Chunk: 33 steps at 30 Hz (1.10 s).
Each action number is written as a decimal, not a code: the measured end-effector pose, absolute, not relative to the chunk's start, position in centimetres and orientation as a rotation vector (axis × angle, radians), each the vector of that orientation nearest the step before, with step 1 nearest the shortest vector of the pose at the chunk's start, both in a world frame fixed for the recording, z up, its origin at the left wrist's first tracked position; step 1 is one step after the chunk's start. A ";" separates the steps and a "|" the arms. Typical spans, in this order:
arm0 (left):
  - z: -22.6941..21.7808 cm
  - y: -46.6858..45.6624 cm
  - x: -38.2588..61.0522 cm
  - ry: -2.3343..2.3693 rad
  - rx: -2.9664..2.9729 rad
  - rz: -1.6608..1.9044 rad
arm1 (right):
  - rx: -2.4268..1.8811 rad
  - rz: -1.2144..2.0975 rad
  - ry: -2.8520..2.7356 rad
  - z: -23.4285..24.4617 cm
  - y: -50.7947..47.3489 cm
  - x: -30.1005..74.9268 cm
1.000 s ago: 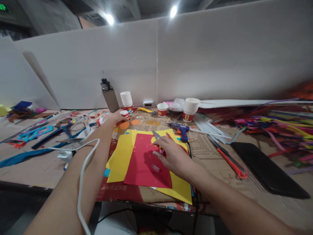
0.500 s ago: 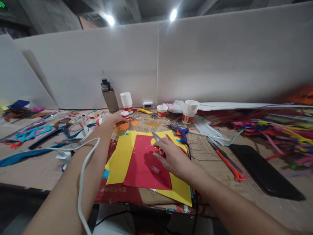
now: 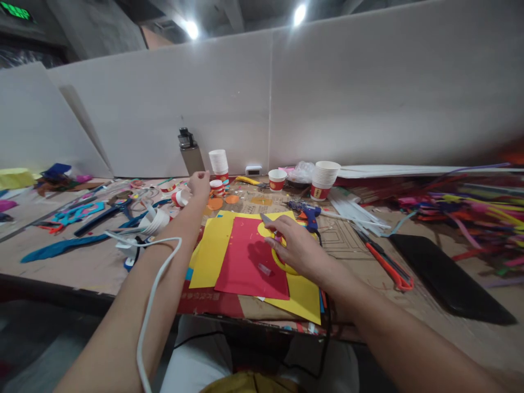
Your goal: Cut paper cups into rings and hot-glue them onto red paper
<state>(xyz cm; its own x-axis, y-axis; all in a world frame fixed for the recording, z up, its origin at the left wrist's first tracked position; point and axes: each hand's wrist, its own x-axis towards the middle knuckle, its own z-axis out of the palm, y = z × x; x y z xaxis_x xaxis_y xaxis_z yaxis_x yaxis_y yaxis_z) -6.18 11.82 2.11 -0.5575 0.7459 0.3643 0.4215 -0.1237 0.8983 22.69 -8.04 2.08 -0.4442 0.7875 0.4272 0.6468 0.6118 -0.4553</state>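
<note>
Left hand: yours [image 3: 199, 184] is left of centre in the frame, fingers curled in; I cannot tell whether they pinch anything.
Nearest to it: a grey bottle [image 3: 192, 158] behind, a tipped paper cup [image 3: 180, 198] on its left, and a red-and-white striped stack [image 3: 216, 189] on its right.
Right hand: yours [image 3: 295, 243] is just right of centre, closed around the scissors.
Scissors: your pair [image 3: 266, 219] has its grey blade toward the upper left, with a yellow handle loop showing under your palm.
Red sheet: below your right hand at lower centre, this sheet [image 3: 241, 265] lies over yellow sheets [image 3: 205, 261] and carries a small clear piece [image 3: 265, 269].
Glue gun: a blue one [image 3: 311, 217] lies on the counter [image 3: 65, 278], beyond your right hand.
Cutter: a red-handled one [image 3: 388, 265] sits right of your wrist, beside a black slab [image 3: 448, 278].
Cable: a white one [image 3: 148, 305] crosses your left forearm at lower left.
</note>
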 end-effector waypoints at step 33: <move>0.8 -1.4 4.0 1.013 2.367 1.235 | -1.251 0.056 -2.022 2.3 -5.7 24.5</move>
